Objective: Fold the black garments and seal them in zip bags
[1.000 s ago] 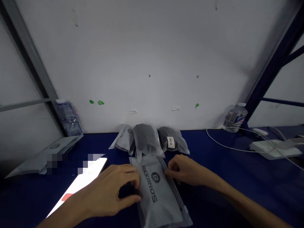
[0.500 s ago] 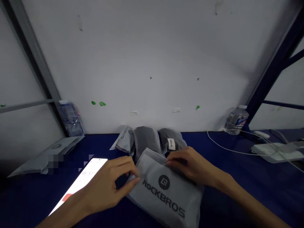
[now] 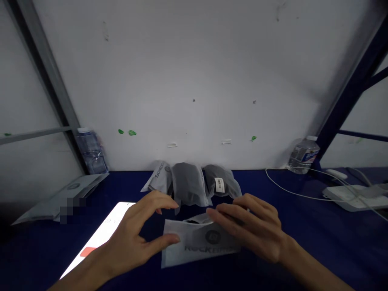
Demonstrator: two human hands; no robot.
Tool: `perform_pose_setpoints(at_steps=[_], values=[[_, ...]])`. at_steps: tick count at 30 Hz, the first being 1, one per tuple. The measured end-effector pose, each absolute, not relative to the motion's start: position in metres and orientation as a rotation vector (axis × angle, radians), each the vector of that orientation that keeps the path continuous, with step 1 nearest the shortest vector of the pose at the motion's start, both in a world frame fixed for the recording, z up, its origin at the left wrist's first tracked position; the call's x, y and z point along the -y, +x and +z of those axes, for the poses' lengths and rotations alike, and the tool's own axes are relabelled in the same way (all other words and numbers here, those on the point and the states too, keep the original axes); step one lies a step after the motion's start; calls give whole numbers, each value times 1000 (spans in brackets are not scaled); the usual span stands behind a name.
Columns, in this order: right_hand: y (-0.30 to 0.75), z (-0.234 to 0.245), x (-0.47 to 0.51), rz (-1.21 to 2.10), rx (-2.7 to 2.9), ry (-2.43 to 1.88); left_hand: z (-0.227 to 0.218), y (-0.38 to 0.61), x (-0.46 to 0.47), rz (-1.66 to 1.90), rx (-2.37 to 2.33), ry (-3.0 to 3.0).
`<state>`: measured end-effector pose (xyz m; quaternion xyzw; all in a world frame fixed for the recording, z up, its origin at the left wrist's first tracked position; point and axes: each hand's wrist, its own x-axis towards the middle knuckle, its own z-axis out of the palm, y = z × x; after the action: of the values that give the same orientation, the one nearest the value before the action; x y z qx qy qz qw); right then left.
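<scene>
A frosted plastic bag printed ROCKBROS is in front of me, its upper edge parted and a bit of dark content showing at the opening. My right hand grips the bag's right side, fingers lying over its upper edge and front; what the hand covers is hidden. My left hand is at the bag's left end, thumb and fingers spread apart in a C shape. Its thumb tip is close to the bag's front face; I cannot tell whether they touch.
Three filled frosted bags lie by the wall. A lit phone is left, beside flat frosted bags. Plastic bottles stand at the left and right. A white power strip with cables lies right.
The bag has turned level and tipped, so its face looks shorter and its mouth gapes. My right hand has shifted right and down over it; my left hand's fingers have spread wider.
</scene>
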<state>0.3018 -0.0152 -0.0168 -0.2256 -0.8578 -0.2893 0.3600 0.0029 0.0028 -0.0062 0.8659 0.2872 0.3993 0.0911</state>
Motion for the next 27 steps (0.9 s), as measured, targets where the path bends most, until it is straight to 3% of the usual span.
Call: perform_pose_setpoints(at_steps=[6,12,16,21,27], values=[[298,-19,8,-591,2181,-638,-6,5,-3,1202,-722,2612],[309,2,1,-130,2214,-822,-4,0,-8,1336,-762,2588],[310,2,-7,118,2197,-846,11,-2,-12,1198,-924,2568],[302,-8,-6,28,2170,-666,20,4,-9,996,-1064,2603],[292,-12,1,-22,2164,-676,2,4,-9,1125,-915,2708]])
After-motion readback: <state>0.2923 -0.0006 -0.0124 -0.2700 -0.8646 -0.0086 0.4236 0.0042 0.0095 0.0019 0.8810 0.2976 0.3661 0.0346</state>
